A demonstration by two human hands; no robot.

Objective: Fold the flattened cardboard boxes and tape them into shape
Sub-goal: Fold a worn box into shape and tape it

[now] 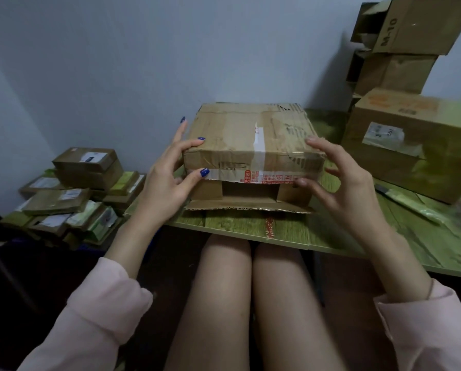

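Cardboard box (250,140) lay crosswise on the desk (384,236), dead ahead, left hand (168,178) and right hand (341,183) each clamped on a near corner, equally close.

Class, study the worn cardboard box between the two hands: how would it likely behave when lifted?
The cardboard box is probably light: its open front shows a hollow inside. Likely soft, not stiff: its edges are torn and creased. The loose bottom flap would probably droop if the left hand and right hand lift it.
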